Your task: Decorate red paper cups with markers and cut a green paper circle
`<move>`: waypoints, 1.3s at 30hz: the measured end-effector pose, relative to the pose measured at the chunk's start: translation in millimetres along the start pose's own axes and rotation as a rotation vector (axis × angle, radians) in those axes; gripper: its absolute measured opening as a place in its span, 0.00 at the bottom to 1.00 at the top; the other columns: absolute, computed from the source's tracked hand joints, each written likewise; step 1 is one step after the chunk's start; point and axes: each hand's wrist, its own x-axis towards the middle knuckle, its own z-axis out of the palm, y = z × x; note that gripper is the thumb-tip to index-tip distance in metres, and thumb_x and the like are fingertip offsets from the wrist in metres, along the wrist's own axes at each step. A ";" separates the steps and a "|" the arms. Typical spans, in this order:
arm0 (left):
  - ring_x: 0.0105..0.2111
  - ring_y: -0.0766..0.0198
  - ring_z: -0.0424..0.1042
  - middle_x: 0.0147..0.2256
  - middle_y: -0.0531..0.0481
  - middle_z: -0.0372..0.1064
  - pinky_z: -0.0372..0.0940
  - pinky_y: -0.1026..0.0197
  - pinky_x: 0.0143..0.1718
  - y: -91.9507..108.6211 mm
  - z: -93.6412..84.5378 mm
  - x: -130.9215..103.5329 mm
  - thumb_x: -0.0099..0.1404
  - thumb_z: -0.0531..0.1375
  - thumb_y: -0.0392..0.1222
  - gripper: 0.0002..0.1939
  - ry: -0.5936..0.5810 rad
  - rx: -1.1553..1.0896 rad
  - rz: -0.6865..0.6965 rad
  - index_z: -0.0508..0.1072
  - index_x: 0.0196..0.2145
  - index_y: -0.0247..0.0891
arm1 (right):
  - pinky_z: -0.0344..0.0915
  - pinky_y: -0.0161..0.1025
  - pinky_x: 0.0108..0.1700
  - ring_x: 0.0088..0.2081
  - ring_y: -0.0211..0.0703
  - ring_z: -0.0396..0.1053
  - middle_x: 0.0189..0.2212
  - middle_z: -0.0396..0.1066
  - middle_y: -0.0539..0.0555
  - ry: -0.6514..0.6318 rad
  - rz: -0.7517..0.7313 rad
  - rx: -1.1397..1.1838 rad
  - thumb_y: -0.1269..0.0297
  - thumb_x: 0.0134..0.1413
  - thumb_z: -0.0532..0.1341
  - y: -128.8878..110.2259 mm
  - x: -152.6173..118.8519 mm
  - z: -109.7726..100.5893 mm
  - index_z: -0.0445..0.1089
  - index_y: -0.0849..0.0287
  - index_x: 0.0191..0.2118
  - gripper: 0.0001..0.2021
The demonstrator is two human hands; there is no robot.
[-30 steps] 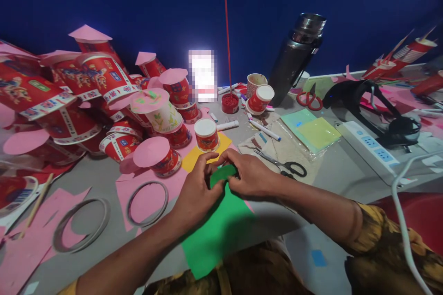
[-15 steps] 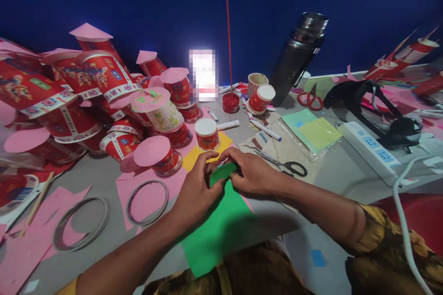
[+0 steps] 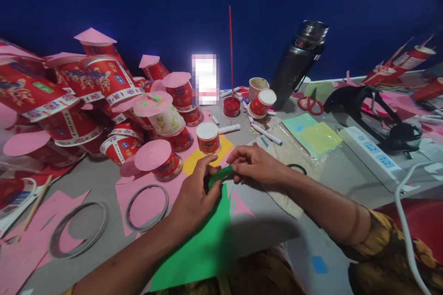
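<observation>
A sheet of green paper (image 3: pixel 204 249) lies over the near edge of the table, its far end folded or curled into a narrow strip. My left hand (image 3: pixel 199 189) pinches the left part of that strip between thumb and fingers. At its right end, my right hand (image 3: pixel 254 165) grips the strip with bent fingers. Just beyond my hands, a small red paper cup (image 3: pixel 208 139) with a white top stands on yellow paper (image 3: pixel 192 162). Beneath my right forearm, only a black scissor handle (image 3: pixel 297 168) shows.
Many red paper cups (image 3: pixel 114 76) with pink tops are piled at the left. Two grey rings (image 3: pixel 147 230) lie near my left arm. A dark flask (image 3: pixel 294 64), a red pot (image 3: pixel 231 111) holding a tall stick, markers (image 3: pixel 266 133) and a power strip (image 3: pixel 370 147) stand or lie beyond and right.
The green paper's near end has swung left, and its raised far flap looks narrower. My right hand has shifted slightly right and now covers most of the black-handled scissors.
</observation>
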 end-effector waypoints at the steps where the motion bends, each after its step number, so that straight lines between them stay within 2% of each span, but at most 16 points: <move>1: 0.38 0.57 0.74 0.39 0.51 0.74 0.66 0.53 0.44 0.8 -0.4 -0.3 0.64 0.61 0.40 0.28 -0.006 -0.011 0.001 0.67 0.62 0.42 | 0.63 0.32 0.29 0.25 0.36 0.70 0.23 0.73 0.46 0.005 -0.016 -0.007 0.66 0.46 0.68 0.7 0.6 -0.4 0.72 0.58 0.40 0.12; 5: 0.49 0.52 0.75 0.51 0.44 0.75 0.68 0.53 0.50 6.5 -4.2 -0.4 0.59 0.70 0.45 0.36 -0.033 -0.154 -0.036 0.66 0.63 0.42 | 0.62 0.34 0.32 0.28 0.36 0.67 0.27 0.73 0.47 0.053 -0.142 -0.097 0.66 0.46 0.67 1.2 3.1 -4.3 0.75 0.60 0.37 0.10; 7: 0.46 0.54 0.75 0.51 0.43 0.75 0.69 0.56 0.44 9.6 -7.4 1.6 0.60 0.70 0.50 0.35 -0.036 -0.266 -0.095 0.68 0.62 0.41 | 0.62 0.34 0.33 0.29 0.36 0.67 0.28 0.73 0.48 0.089 -0.211 -0.152 0.65 0.47 0.67 0.8 3.9 -6.8 0.75 0.60 0.37 0.09; 10: 0.28 0.63 0.70 0.34 0.51 0.74 0.63 0.62 0.28 12.9 -11.9 7.3 0.62 0.67 0.54 0.25 -0.060 -0.381 -0.237 0.74 0.52 0.38 | 0.61 0.34 0.33 0.29 0.36 0.65 0.28 0.72 0.47 0.135 -0.312 -0.223 0.65 0.49 0.66 1.8 4.6 -8.5 0.75 0.60 0.37 0.08; 13: 0.19 0.67 0.64 0.21 0.56 0.67 0.54 0.64 0.22 15.1 -13.8 12.3 0.59 0.67 0.55 0.19 -0.130 -0.425 -0.360 0.75 0.38 0.37 | 0.61 0.34 0.33 0.29 0.35 0.64 0.29 0.72 0.47 0.136 -0.369 -0.249 0.65 0.52 0.65 3.0 5.4 -6.7 0.74 0.59 0.38 0.07; 15: 0.17 0.69 0.61 0.17 0.56 0.67 0.50 0.65 0.20 16.7 -13.8 13.6 0.57 0.67 0.55 0.17 -0.158 -0.419 -0.399 0.73 0.32 0.38 | 0.62 0.34 0.33 0.30 0.36 0.66 0.30 0.74 0.48 0.118 -0.382 -0.277 0.64 0.54 0.64 0.1 4.5 -5.6 0.74 0.59 0.40 0.08; 17: 0.15 0.70 0.57 0.14 0.55 0.66 0.47 0.66 0.19 18.0 -13.6 13.8 0.57 0.67 0.54 0.16 -0.158 -0.403 -0.416 0.72 0.29 0.39 | 0.63 0.35 0.35 0.32 0.39 0.70 0.33 0.77 0.50 0.153 -0.409 -0.380 0.63 0.57 0.63 -7.7 -0.6 -7.7 0.75 0.59 0.42 0.09; 20: 0.14 0.71 0.56 0.14 0.55 0.66 0.48 0.66 0.19 17.6 -14.3 13.8 0.56 0.67 0.55 0.16 -0.128 -0.392 -0.414 0.71 0.27 0.40 | 0.62 0.37 0.38 0.34 0.42 0.72 0.34 0.79 0.53 0.310 -0.446 -0.758 0.64 0.62 0.61 -22.5 -23.2 -20.7 0.75 0.58 0.41 0.07; 23: 0.15 0.70 0.59 0.15 0.54 0.68 0.51 0.67 0.19 15.4 -15.9 14.5 0.56 0.66 0.55 0.16 -0.095 -0.378 -0.396 0.71 0.27 0.40 | 0.58 0.38 0.35 0.32 0.43 0.70 0.31 0.78 0.52 0.397 -0.328 -1.138 0.62 0.66 0.60 -22.6 -62.7 -41.1 0.75 0.56 0.37 0.07; 26: 0.16 0.70 0.61 0.15 0.54 0.68 0.53 0.67 0.20 14.0 -16.6 14.9 0.56 0.66 0.54 0.16 -0.087 -0.359 -0.397 0.73 0.29 0.39 | 0.60 0.39 0.34 0.32 0.46 0.73 0.31 0.77 0.53 0.514 -0.217 -1.274 0.60 0.65 0.61 0.2 -100.9 -58.2 0.74 0.54 0.36 0.07; 28: 0.15 0.70 0.60 0.15 0.54 0.68 0.53 0.67 0.19 13.9 -16.0 14.7 0.57 0.66 0.54 0.15 -0.073 -0.351 -0.391 0.73 0.28 0.39 | 0.65 0.41 0.39 0.37 0.50 0.77 0.36 0.79 0.55 0.537 -0.165 -1.265 0.58 0.64 0.61 20.1 -115.5 -64.9 0.75 0.54 0.41 0.08; 32: 0.15 0.69 0.61 0.15 0.54 0.68 0.53 0.67 0.20 14.0 -13.3 13.6 0.57 0.67 0.53 0.15 -0.042 -0.380 -0.370 0.74 0.28 0.38 | 0.70 0.45 0.45 0.42 0.53 0.79 0.42 0.79 0.58 0.537 -0.080 -1.159 0.57 0.65 0.60 43.8 -117.2 -68.8 0.76 0.55 0.45 0.11; 35: 0.15 0.70 0.60 0.15 0.54 0.67 0.52 0.67 0.20 14.1 -13.0 11.9 0.58 0.67 0.53 0.15 -0.033 -0.395 -0.360 0.74 0.28 0.38 | 0.69 0.46 0.46 0.43 0.54 0.78 0.42 0.79 0.59 0.552 -0.059 -1.162 0.59 0.65 0.59 45.5 -111.0 -68.0 0.76 0.55 0.45 0.10; 39: 0.16 0.69 0.61 0.15 0.54 0.66 0.53 0.67 0.20 13.4 -14.5 10.3 0.57 0.68 0.54 0.16 -0.022 -0.400 -0.361 0.75 0.28 0.38 | 0.65 0.44 0.42 0.40 0.53 0.78 0.40 0.80 0.57 0.589 -0.051 -1.217 0.63 0.62 0.60 45.9 -109.3 -68.1 0.77 0.53 0.41 0.08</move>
